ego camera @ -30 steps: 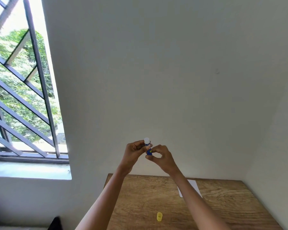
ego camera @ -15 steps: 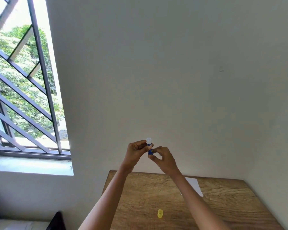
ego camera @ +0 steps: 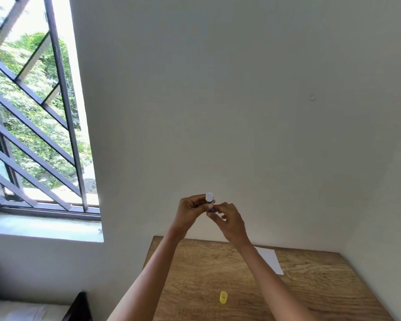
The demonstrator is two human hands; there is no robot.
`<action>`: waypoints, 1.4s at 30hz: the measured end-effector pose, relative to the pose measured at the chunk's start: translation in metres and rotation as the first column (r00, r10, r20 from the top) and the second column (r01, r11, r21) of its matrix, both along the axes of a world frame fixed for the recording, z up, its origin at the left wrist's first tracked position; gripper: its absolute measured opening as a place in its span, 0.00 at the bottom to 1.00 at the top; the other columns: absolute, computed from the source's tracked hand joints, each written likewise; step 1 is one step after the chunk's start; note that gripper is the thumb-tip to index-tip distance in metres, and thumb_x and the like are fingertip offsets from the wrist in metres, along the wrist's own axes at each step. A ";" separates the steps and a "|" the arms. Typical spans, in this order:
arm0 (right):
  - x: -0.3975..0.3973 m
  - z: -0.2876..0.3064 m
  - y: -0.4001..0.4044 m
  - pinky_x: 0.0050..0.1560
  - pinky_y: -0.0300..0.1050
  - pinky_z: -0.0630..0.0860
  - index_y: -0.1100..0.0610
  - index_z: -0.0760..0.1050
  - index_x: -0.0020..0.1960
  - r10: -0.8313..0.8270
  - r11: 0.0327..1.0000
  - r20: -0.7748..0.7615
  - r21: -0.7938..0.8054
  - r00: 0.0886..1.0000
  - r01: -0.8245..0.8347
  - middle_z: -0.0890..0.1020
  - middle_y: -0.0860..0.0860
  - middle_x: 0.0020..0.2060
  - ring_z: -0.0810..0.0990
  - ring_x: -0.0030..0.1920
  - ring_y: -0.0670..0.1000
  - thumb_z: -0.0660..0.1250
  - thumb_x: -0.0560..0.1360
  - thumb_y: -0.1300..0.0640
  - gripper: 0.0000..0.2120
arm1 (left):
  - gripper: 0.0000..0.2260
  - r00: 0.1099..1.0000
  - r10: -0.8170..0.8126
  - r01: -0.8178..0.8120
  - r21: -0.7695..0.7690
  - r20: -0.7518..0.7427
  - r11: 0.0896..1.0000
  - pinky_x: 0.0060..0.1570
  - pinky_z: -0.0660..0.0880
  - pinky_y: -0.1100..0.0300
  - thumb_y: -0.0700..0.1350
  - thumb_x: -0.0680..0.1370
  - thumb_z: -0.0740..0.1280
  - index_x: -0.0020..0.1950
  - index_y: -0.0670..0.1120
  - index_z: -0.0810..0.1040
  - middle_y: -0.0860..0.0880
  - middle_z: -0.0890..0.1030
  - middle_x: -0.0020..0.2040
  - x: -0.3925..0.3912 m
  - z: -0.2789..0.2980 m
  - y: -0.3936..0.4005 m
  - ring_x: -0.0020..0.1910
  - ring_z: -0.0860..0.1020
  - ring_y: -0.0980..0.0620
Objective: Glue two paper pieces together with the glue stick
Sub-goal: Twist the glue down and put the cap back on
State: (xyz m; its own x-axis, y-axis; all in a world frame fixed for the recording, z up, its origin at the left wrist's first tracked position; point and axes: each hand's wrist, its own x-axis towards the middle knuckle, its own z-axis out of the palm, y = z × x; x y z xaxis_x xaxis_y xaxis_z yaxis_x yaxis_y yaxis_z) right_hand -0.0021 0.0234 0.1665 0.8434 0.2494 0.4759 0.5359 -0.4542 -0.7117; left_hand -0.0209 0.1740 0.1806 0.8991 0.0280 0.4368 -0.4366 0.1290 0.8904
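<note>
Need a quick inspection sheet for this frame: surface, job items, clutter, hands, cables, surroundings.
Surface: wooden table, bare grain.
Job's things: glue stick uncapped, held up above the table's far edge; yellow cap lying on the table; white paper flat near the far edge, partly behind the right forearm.
Clutter: nothing seen.
Hands: left hand grips the stick's upper part; right hand pinches its base.
Cables: nothing seen.
Surroundings: white wall; barred window at left, greenery outside.

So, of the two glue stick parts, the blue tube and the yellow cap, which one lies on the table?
The yellow cap lies on the wooden table, untouched. The blue tube is held up in the air by the left hand and right hand.
</note>
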 end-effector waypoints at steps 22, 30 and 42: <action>-0.010 -0.025 0.007 0.35 0.31 0.71 0.45 0.68 0.39 -0.105 0.992 0.055 0.069 0.993 0.102 0.73 0.41 0.39 0.75 0.38 0.42 0.74 0.65 0.44 0.14 | 0.07 0.996 -0.067 0.071 0.079 -0.051 0.994 0.46 0.78 0.61 0.34 0.72 0.70 0.49 0.39 0.83 0.41 0.84 0.46 -0.011 -0.011 -0.001 0.44 0.82 0.48; -0.010 -0.026 0.005 0.45 0.34 0.74 0.38 0.68 0.50 0.164 0.986 0.005 0.020 0.986 -0.164 0.71 0.39 0.46 0.75 0.48 0.39 0.65 0.76 0.50 0.08 | 0.09 0.995 -0.074 0.081 0.107 -0.069 0.991 0.48 0.76 0.62 0.33 0.71 0.70 0.49 0.42 0.84 0.49 0.85 0.42 -0.010 -0.005 0.001 0.44 0.82 0.51; -0.014 -0.027 -0.004 0.33 0.34 0.71 0.51 0.69 0.40 -0.143 0.990 0.151 0.028 0.978 0.141 0.71 0.43 0.39 0.74 0.37 0.44 0.72 0.67 0.42 0.16 | 0.08 0.992 -0.119 0.125 0.131 -0.050 0.984 0.45 0.77 0.61 0.32 0.72 0.69 0.48 0.40 0.84 0.44 0.84 0.42 -0.012 -0.004 -0.012 0.42 0.82 0.49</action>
